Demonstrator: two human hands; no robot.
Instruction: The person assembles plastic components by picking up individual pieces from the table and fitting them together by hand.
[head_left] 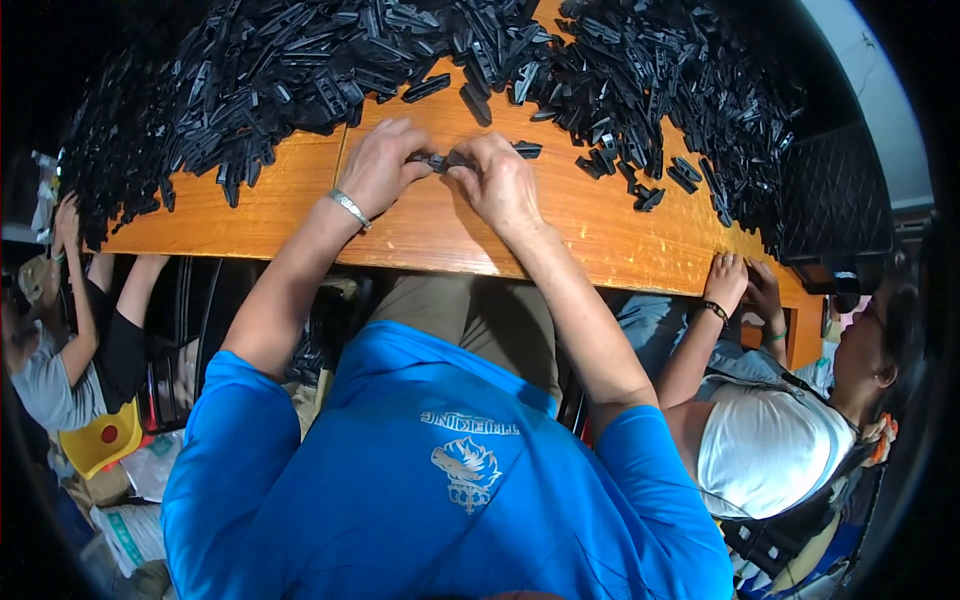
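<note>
Between my two hands, just above the wooden table [430, 225], is a small black plastic part [437, 161]. My left hand [383, 165] pinches its left end between thumb and fingers; a metal bracelet circles that wrist. My right hand [493, 178] is closed on the other end, its fingertips covering much of the piece. Another slim black part [527, 150] lies by my right hand's knuckles. Just beyond my hands, a few loose dark pieces [476, 104] rest on the wood, at the edge of a heap of similar parts [290, 75].
A second heap of black parts [640, 80] covers the table's far right. At the right edge stands a black crate [838, 195]. A person in a white shirt [770, 450] sits at my right, hands at the table edge. Another person [60, 370] works at the far left.
</note>
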